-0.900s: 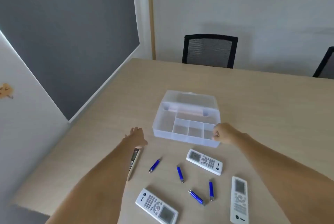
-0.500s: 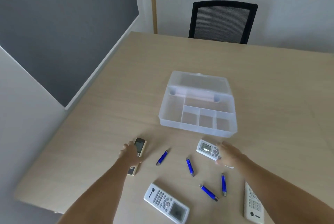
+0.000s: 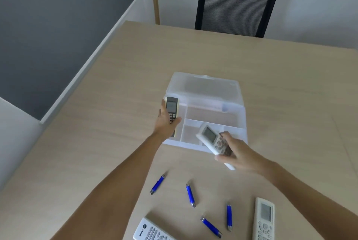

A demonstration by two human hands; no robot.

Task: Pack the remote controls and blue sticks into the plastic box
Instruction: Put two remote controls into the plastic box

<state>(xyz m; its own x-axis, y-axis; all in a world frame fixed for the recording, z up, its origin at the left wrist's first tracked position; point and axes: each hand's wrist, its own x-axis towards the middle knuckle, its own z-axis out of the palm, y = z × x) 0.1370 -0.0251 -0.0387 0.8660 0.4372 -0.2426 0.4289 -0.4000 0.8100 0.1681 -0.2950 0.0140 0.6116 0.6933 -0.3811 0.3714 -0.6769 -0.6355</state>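
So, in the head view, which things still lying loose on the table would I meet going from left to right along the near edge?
White remote → blue stick → blue stick → blue stick → blue stick → white remote.

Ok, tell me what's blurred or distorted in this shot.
Head view: motion blur smears the white remote in the right hand and softens the plastic box; wide-angle bending curves the table edges; lighting is soft, with faint shadows.
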